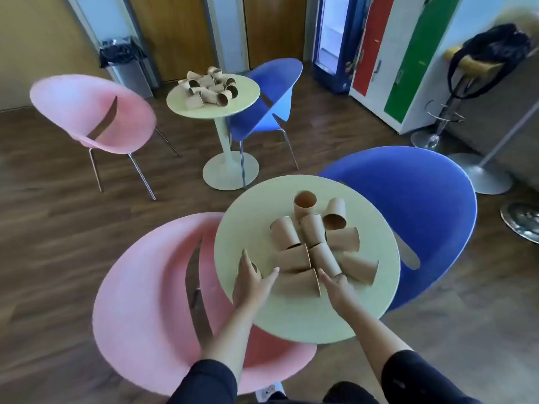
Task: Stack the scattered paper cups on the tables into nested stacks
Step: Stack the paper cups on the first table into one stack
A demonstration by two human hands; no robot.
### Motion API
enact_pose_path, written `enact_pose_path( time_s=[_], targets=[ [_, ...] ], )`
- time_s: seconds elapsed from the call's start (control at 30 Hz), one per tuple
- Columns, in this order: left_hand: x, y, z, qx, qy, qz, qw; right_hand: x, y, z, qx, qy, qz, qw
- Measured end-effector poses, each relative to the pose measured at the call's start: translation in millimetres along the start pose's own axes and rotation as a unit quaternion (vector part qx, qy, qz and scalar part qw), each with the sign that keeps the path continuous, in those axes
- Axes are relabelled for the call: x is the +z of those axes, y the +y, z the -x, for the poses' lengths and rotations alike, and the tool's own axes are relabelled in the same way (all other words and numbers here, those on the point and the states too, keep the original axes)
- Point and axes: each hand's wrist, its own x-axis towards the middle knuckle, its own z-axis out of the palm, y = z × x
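Observation:
Several brown paper cups (318,252) lie scattered on the near round pale-green table (291,319), most on their sides. One cup (304,204) stands upright at the far side. My left hand (252,284) hovers over a small cup (256,268) at the table's left, fingers spread, and mostly hides it. My right hand (338,287) reaches in with fingers apart, its fingertips at a lying cup (300,282) in the front of the pile. A second heap of cups (208,87) lies on the far round table (245,100).
A pink chair (151,301) stands left of the near table and a blue chair (423,205) to its right. By the far table are a pink chair (96,112) and a blue chair (271,94). A bin, a fridge and stool bases line the walls.

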Motion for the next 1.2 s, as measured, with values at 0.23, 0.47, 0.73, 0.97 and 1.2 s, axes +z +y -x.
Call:
enact_pose_path(
  time_s=[0.23,0.47,0.73,0.97,1.2],
  targets=[
    [-4.0,-13.9,-29.4,-0.032,0.035,-0.015,0.999,24.9,-19.2,-28.2,0.142,-0.066,-0.016,0.987],
    [-14.7,-22.1,-54.0,-0.107,0.122,-0.018,0.987,28.2,-28.5,-59.0,0.220,-0.131,-0.042,0.966],
    [-6.1,-22.6,-82.3,-0.257,0.027,-0.025,0.966,22.5,-26.7,-86.5,0.306,-0.162,-0.080,0.935],
    [0.9,-17.7,-94.0,-0.310,-0.059,-0.029,0.948,23.7,-19.8,-96.8,0.318,-0.181,-0.066,0.928],
    [1.2,-18.2,-92.4,-0.371,-0.103,0.021,0.923,20.4,-24.4,-94.8,0.296,-0.188,-0.071,0.934]
  ],
)
